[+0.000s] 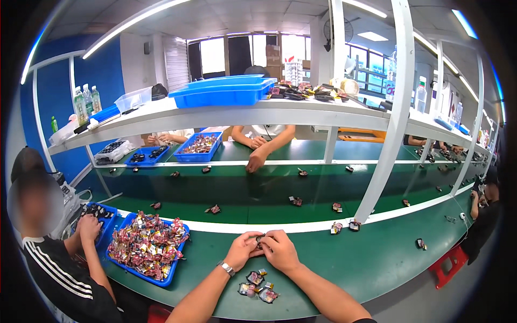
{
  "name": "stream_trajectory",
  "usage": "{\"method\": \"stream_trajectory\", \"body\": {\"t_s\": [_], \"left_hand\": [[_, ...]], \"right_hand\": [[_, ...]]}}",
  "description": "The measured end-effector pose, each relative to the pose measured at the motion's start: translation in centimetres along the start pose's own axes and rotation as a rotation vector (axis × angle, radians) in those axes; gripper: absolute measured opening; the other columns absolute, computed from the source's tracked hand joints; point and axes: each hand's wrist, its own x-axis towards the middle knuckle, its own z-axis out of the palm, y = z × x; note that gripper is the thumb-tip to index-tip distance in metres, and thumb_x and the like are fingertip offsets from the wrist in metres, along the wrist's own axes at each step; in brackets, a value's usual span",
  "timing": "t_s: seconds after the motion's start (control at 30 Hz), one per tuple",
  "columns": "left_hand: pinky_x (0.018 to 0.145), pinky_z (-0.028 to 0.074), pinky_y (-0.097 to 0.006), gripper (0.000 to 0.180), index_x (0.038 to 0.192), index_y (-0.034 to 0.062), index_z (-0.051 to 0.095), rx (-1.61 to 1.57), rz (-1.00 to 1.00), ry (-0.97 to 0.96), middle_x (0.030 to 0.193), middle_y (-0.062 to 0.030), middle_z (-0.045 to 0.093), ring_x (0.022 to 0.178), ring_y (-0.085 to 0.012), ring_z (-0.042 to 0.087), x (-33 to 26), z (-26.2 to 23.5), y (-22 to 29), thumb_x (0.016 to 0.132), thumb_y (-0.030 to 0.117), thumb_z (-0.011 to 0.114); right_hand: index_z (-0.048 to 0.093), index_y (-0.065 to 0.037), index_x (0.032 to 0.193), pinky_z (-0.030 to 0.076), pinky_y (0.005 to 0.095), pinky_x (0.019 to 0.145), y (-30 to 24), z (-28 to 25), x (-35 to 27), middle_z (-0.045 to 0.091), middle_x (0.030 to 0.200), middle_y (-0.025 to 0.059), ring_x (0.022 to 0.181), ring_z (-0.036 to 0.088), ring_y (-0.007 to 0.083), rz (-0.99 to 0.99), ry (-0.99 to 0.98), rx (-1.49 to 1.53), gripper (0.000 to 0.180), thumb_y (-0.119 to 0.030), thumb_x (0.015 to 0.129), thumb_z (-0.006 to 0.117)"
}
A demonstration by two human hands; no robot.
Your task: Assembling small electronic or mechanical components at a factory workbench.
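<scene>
My left hand (242,251) and my right hand (280,251) meet over the green worktable (334,269). Their fingers pinch a small dark part (260,242) between them, mostly covered, so its exact kind cannot be made out. A silvery watch (226,268) circles my left wrist. Just this side of my hands lies a loose group of small black-framed electronic pieces (267,294), with pink, yellow and silvery bits. To the left, a blue tray (168,281) is heaped with similar pink and silvery pieces (145,242).
A co-worker in a black striped shirt (64,269) handles dark parts at another blue tray on my left. Beyond a white rail (291,227), scattered pieces lie on a green belt (258,210). A white post (385,118) and overhead shelf (215,116) frame the bench.
</scene>
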Motion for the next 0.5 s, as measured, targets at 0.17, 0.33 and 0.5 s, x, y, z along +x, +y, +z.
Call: {"method": "stream_trajectory", "body": {"t_s": [0.17, 0.33, 0.5], "left_hand": [[0.095, 0.055, -0.035, 0.030, 0.126, -0.0028, 0.046, 0.010, -0.002, 0.006, 0.118, -0.0156, 0.060, 0.108, -0.0224, 0.062, 0.08, 0.09, 0.05, 0.097, -0.001, 0.041], [0.094, 0.055, -0.035, 0.030, 0.126, -0.0025, 0.047, 0.020, -0.015, 0.012, 0.118, -0.0154, 0.060, 0.108, -0.0225, 0.062, 0.09, 0.42, 0.18, 0.097, -0.002, 0.041], [0.094, 0.055, -0.035, 0.029, 0.125, -0.0016, 0.047, 0.022, -0.003, 0.005, 0.118, -0.0149, 0.060, 0.107, -0.0221, 0.062, 0.09, 0.29, 0.06, 0.097, -0.002, 0.041]], "right_hand": [[0.066, -0.009, 0.089, 0.053, 0.0345, 0.070, 0.00, -0.25, 0.11, 0.060, 0.092, 0.0049, 0.086, 0.060, 0.0243, -0.029, -0.016, -0.032, 0.014, -0.008, 0.076, 0.070], [0.066, -0.008, 0.090, 0.053, 0.0350, 0.070, 0.40, -0.02, -0.11, 0.059, 0.092, 0.0051, 0.086, 0.060, 0.0241, -0.069, -0.011, -0.123, 0.013, -0.009, 0.077, 0.069], [0.065, -0.008, 0.092, 0.054, 0.0351, 0.070, 0.43, 0.11, -0.38, 0.059, 0.093, 0.0050, 0.087, 0.060, 0.0242, -0.073, -0.027, -0.158, 0.016, -0.009, 0.077, 0.069]]}}
